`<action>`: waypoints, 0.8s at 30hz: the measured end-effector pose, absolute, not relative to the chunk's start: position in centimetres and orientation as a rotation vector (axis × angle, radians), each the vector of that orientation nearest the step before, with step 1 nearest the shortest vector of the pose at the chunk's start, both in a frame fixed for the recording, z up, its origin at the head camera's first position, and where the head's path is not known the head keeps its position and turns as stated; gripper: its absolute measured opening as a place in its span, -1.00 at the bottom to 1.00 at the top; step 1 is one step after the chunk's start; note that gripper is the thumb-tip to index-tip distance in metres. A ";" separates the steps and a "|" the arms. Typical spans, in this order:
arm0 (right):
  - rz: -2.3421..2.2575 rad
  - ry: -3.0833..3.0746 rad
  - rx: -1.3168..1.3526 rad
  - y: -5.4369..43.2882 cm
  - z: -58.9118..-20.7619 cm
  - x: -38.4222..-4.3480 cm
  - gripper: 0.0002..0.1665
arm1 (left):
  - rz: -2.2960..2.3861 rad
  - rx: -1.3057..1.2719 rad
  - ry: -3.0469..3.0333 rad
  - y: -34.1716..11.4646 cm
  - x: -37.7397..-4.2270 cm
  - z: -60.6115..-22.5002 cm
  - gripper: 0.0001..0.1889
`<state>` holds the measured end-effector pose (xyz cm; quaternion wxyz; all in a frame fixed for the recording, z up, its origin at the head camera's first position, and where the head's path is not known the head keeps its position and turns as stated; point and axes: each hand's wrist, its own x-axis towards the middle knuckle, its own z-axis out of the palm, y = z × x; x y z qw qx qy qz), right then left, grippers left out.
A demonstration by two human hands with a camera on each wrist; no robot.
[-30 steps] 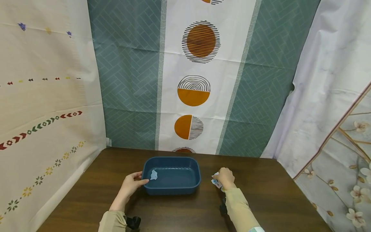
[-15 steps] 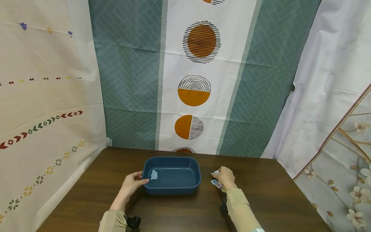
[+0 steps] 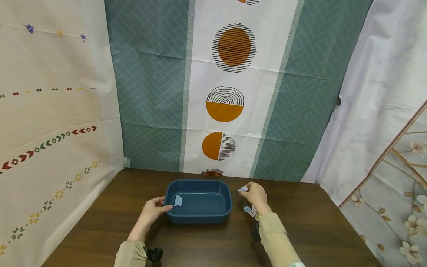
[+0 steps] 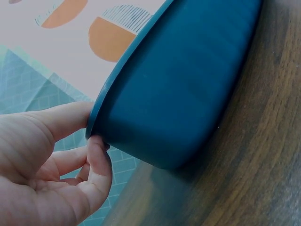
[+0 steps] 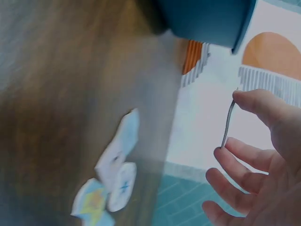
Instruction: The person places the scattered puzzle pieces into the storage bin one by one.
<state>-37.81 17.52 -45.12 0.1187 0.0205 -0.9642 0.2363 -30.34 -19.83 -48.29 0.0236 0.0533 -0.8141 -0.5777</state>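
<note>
While the left hand (image 3: 151, 214) hasn't really budged from half a second ago, the right hand (image 3: 256, 195) has shifted off the little pile toward 11 o'clock, thumb and finger pinching one flat pale piece (image 3: 243, 188), now clear of the loose pieces (image 5: 123, 187). Left is still gripping the rim of the blue tub (image 3: 200, 219) at its 9 o'clock side. Tub's smooth, a bit shiny, a rectangle with rounded corners, sitting on a dark wood-grain table (image 3: 207, 241). The pinched piece looks super thin edge-on, slightly bent; the loose ones are flat with curvy outlines and pastel prints, can't tell if paper or card. They're at 6 o'clock from the right hand. A pale blue scrap (image 3: 178, 200) lies inside the tub, 9 o'clock end, just beside the left hand
</note>
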 end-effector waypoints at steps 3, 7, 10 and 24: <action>0.699 -2.794 0.099 16.8 -44.4 -37.9 -0.52 | -1.786 0.167 -2.520 -19.8 -30.4 -48.2 -0.40; 0.719 -2.768 0.139 15.7 -43.7 -38.2 -0.52 | -1.787 0.168 -2.520 -19.8 -30.3 -48.1 -0.40; 0.731 -2.748 0.170 14.6 -43.3 -38.4 -0.50 | -1.790 0.164 -2.515 -19.8 -30.2 -48.1 -0.41; 0.723 -2.725 0.336 9.2 -42.3 -37.9 -0.45 | -1.799 0.147 -2.486 -19.8 -30.1 -48.1 -0.41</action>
